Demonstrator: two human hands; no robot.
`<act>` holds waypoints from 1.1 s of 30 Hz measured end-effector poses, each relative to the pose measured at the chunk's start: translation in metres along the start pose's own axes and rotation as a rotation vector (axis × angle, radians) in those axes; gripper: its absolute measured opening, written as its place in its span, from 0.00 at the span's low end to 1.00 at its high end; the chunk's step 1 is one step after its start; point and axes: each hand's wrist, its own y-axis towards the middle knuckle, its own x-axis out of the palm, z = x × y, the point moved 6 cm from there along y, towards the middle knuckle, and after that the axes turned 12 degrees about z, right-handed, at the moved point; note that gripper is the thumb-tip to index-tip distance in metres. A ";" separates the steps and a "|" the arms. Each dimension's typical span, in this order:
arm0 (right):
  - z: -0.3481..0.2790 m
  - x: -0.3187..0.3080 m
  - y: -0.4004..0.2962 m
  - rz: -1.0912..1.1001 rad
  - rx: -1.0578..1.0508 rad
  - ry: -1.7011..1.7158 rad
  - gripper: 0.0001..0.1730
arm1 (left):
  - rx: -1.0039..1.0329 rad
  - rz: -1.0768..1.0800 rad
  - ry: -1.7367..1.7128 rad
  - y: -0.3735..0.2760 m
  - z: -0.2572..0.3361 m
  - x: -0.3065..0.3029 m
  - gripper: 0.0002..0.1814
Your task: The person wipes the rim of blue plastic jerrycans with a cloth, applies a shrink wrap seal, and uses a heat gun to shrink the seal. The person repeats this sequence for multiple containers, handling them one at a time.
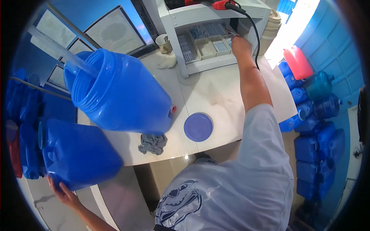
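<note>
At the left, my left hand (65, 196) rests against the lower edge of a blue plastic jerrycan (81, 156); whether it grips is unclear. Up at the white shelf unit (211, 66), my right hand (241, 46) reaches to the right end of a row of small baskets (205, 49) holding packets. Its fingertips are at a thin reddish item, and their hold is hard to make out. A larger open-mouthed blue container (130, 95) stands on the counter, with a clear tube (66, 55) running into its mouth. A round purple-blue lid (198, 127) lies on the counter to its right.
A crumpled grey cloth (153, 143) lies by the counter's front edge. A mug (163, 44) stands left of the shelf unit. A black cable (256, 37) hangs from a red-and-black tool on top. Several blue containers (307, 153) are stacked at the right, below a red one (297, 62).
</note>
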 end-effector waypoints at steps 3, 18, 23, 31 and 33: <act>0.018 0.027 0.010 -0.043 0.005 -0.124 0.12 | -0.006 0.116 0.226 0.001 -0.022 0.008 0.21; -0.052 -0.081 -0.110 0.397 0.394 0.520 0.15 | -0.048 0.518 0.100 -0.001 -0.084 0.039 0.53; -0.099 -0.135 -0.209 0.272 0.324 0.663 0.15 | -0.019 0.530 0.279 0.001 -0.091 0.032 0.54; -0.178 -0.240 -0.322 0.295 -0.002 0.895 0.14 | -0.065 -0.074 -0.696 -0.059 0.025 0.090 0.23; -0.205 -0.258 -0.341 0.375 -0.176 0.862 0.15 | -0.257 -0.405 -0.974 -0.085 0.090 0.139 0.31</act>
